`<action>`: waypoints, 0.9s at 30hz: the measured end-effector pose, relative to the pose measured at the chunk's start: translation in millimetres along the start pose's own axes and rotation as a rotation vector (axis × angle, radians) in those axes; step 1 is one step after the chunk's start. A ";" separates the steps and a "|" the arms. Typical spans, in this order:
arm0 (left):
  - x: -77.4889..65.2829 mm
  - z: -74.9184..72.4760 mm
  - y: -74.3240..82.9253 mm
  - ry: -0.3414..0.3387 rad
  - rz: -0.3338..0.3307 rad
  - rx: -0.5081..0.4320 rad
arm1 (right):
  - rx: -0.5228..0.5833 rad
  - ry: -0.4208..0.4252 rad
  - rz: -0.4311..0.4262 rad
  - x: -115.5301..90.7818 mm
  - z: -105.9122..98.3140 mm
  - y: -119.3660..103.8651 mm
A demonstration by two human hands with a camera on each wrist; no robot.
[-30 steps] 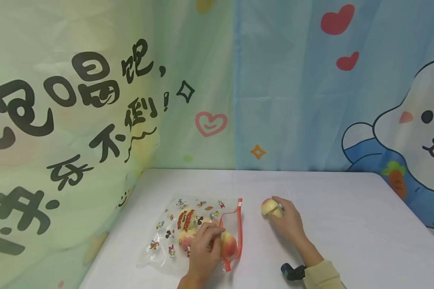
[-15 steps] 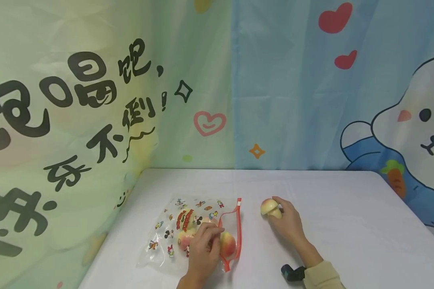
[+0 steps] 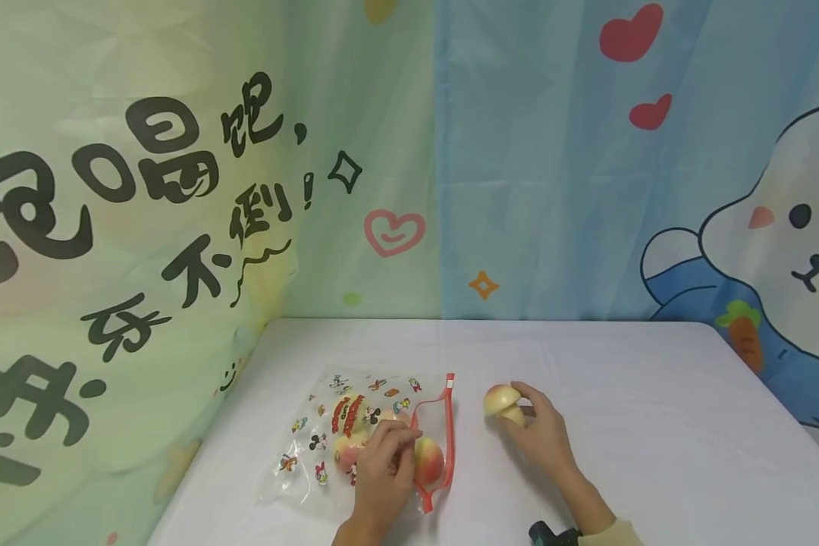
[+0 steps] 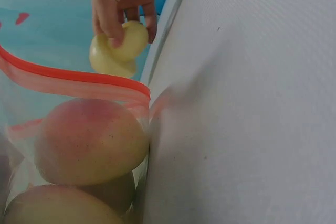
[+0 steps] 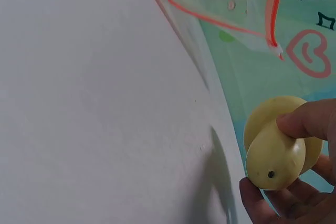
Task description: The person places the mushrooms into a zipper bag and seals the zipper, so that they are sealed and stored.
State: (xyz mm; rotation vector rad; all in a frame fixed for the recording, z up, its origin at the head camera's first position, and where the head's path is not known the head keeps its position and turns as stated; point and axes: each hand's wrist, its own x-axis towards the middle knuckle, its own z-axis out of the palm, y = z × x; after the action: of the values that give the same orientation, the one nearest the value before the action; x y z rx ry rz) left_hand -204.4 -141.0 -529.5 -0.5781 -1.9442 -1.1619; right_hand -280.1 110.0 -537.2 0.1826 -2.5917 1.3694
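Note:
A clear zip bag (image 3: pixel 300 474) with cartoon prints and a red zip strip lies on the table, its mouth parted on the right side. Several yellow-and-red peach-like fruits show inside, one fruit (image 3: pixel 429 461) right by the mouth. My left hand (image 3: pixel 385 474) rests over the bag and pinches the film at the edge of the mouth. To the right of the bag, my right hand (image 3: pixel 542 432) grips a mushroom (image 3: pixel 501 400) by its pale stem, fingers and thumb curled round it. Its rounded cap is yellow and pink; the stem end (image 5: pixel 271 174) carries a small dark spot.
A white-covered table (image 3: pixel 655 425) spreads beneath both hands. Printed cloth curtains (image 3: pixel 539 189) hang behind it and at its left. A black wrist device (image 3: pixel 553 535) sits by the right sleeve (image 3: pixel 610 535).
My right hand has shifted slightly left and nearer to me with the mushroom, towards the bag's mouth. The left hand and the bag hold their place.

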 end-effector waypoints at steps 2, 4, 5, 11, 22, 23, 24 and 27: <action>-0.1 -0.2 -0.1 0.000 -0.001 -0.002 | 0.010 -0.006 -0.021 -6.4 2.4 -4.0; 0.3 -0.6 -0.2 -0.002 -0.005 0.006 | 0.018 -0.013 -0.048 -12.9 5.7 -8.8; 0.5 -0.6 -0.3 -0.003 -0.004 0.008 | 0.023 -0.014 -0.061 -16.3 7.5 -11.6; 1.6 -0.7 0.4 -0.008 0.006 0.013 | 0.108 -0.053 -0.046 -35.6 18.4 -27.8; 17.0 -5.5 25.3 0.051 0.092 0.018 | 0.223 -0.100 -0.066 -55.9 37.0 -44.4; 14.6 -3.8 20.6 0.054 0.096 0.022 | 0.227 -0.101 -0.072 -56.2 38.4 -45.4; 12.0 -2.1 15.8 0.055 0.098 0.026 | 0.229 -0.102 -0.078 -56.4 39.8 -46.3; 6.0 1.6 5.3 0.058 0.102 0.037 | 0.216 -0.111 -0.092 -57.4 44.3 -48.6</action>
State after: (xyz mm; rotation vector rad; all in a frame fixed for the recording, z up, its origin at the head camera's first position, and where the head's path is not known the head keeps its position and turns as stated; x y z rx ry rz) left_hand -204.8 -137.1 -522.3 -0.6102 -1.8614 -1.0654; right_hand -219.8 46.8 -536.1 0.4174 -2.4814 1.6462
